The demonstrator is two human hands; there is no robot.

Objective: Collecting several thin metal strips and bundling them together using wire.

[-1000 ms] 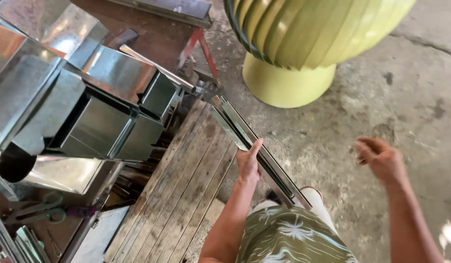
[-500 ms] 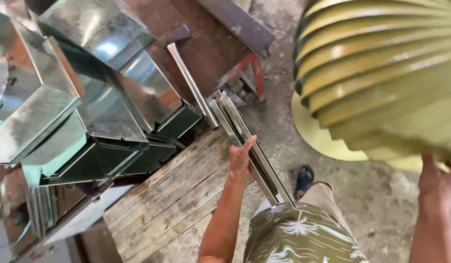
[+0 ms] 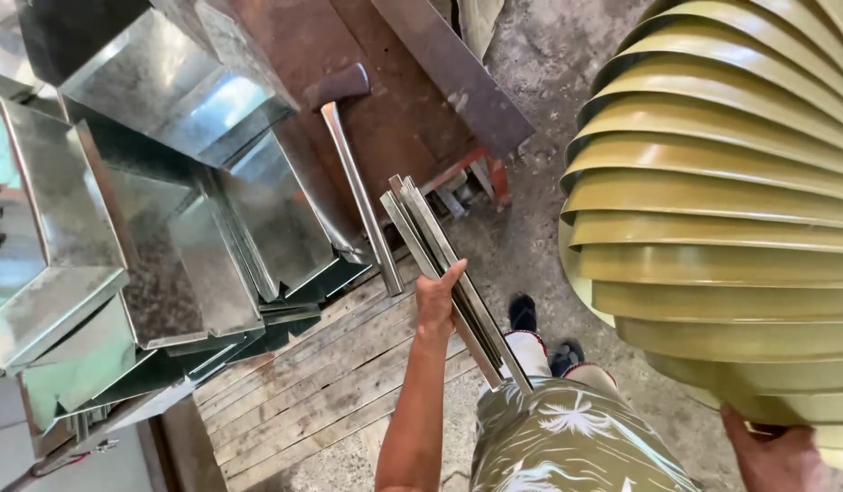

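Note:
My left hand (image 3: pixel 438 293) grips a bundle of long thin folded metal strips (image 3: pixel 419 219) that lies along the right edge of a wooden plank bench (image 3: pixel 303 383). My right hand (image 3: pixel 772 456) shows at the bottom right, under the rim of a large yellow-green ribbed roof ventilator (image 3: pixel 722 200) that fills the right side; it appears to hold the ventilator from below. A hammer with a shiny metal handle (image 3: pixel 357 182) rests just left of the strips.
Several shiny galvanised sheet-metal duct pieces (image 3: pixel 166 210) are piled at the left. A rusty steel beam (image 3: pixel 449 64) and a red stand (image 3: pixel 476 173) lie behind. Concrete floor (image 3: pixel 531 246) lies between bench and ventilator, by my feet.
The view has swung closer and rightward. My right hand went from free in the air to under the ventilator, which now looms much larger. My left hand stays on the strips.

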